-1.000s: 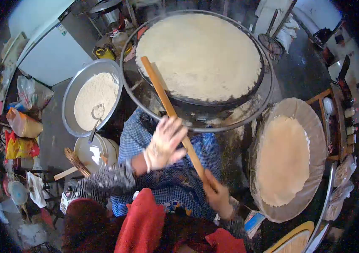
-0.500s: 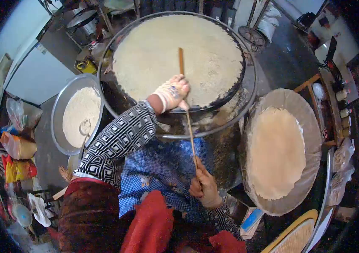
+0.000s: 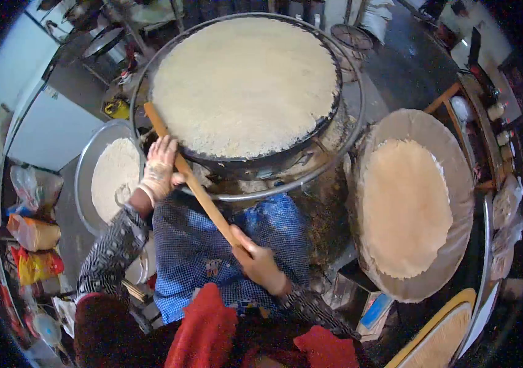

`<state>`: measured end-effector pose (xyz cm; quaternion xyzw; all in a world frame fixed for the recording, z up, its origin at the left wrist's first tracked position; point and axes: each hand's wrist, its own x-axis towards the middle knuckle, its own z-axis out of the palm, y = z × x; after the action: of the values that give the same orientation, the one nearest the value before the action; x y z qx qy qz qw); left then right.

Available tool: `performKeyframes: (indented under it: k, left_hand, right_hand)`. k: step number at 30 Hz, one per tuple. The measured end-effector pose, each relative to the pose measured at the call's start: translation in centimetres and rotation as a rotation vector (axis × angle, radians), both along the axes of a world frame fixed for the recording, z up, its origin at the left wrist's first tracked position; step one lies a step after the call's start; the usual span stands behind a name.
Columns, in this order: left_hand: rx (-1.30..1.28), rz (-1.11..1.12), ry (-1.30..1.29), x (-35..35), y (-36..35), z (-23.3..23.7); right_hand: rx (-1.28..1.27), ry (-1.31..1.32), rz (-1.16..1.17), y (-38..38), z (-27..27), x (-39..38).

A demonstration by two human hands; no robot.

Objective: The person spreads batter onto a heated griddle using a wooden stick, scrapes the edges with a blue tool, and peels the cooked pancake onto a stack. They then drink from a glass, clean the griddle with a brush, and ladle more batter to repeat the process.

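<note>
A long flat wooden spreader (image 3: pixel 203 199) slants from the left rim of the griddle down toward my lap. My right hand (image 3: pixel 260 265) is closed round its lower end, thumb lying along the wood. Farther up, my left hand (image 3: pixel 159 167), in a pale fingerless wrap or glove, has its fingers over the spreader and its thumb on the near side. The spreader's upper end points past the left edge of the large round griddle. A thin pale layer of batter (image 3: pixel 246 86) covers the griddle almost to its dark edge (image 3: pixel 237 161).
On the right, a round tray (image 3: pixel 412 126) bears a thin tan flatbread (image 3: pixel 404 208). A metal basin (image 3: pixel 83 178) of pale batter or flour (image 3: pixel 111 178) stands at the left, with a ladle in it. A metal ring (image 3: pixel 261 195) circles the griddle. A blue checked apron (image 3: pixel 231 227) covers my lap.
Both hands have swung the spreader from over the griddle's middle to its left edge. My left hand moved left and down; my right hand moved left. The view has shifted slightly.
</note>
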<state>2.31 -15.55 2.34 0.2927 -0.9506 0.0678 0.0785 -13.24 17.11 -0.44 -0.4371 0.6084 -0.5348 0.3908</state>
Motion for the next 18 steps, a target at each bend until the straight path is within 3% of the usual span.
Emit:
performKeyframes:
  k: [1,3,4,6,7,8,9,10,13,15,18]
  left_hand:
    - [0.030,-0.083,0.041,-2.9,2.1,1.6]
    - [0.127,-0.316,0.155,-10.6,6.6,5.6]
    - [0.193,-0.475,0.224,-14.8,7.4,6.5]
    - [0.228,-0.652,0.307,-22.5,8.9,6.3]
    - [0.202,-0.708,0.280,-26.3,9.7,6.3]
    - [0.173,-0.754,0.249,-29.5,9.7,5.8]
    - [0.159,-0.751,0.154,-32.4,8.9,2.9]
    - [0.149,-0.747,0.058,-34.5,7.4,0.7]
    - [0.166,-0.679,-0.101,-36.5,1.4,1.8]
    - [0.156,-0.620,-0.042,-34.8,-2.6,1.9]
    - [0.123,-0.511,0.007,-31.5,-7.7,2.3]
  right_hand:
    - [0.122,0.164,0.025,2.5,0.5,-1.4]
    - [-0.065,0.228,-0.251,6.8,0.2,-2.5]
    - [-0.057,0.243,-0.240,8.6,1.2,-3.0]
    - [0.346,-0.141,-0.490,10.7,4.6,-4.1]
    - [0.337,-0.121,-0.479,10.1,5.7,-4.7]
    - [0.327,-0.307,-0.561,8.9,6.7,-5.3]
    - [0.319,-0.498,-0.640,7.6,7.1,-6.0]
    - [0.317,-0.482,-0.623,6.0,7.2,-6.9]
    - [0.263,-0.566,-0.502,1.5,7.3,-10.2]
    - [0.232,-0.665,-0.330,-1.2,7.5,-12.3]
    - [0.255,-0.612,-0.198,-5.6,8.2,-13.5]
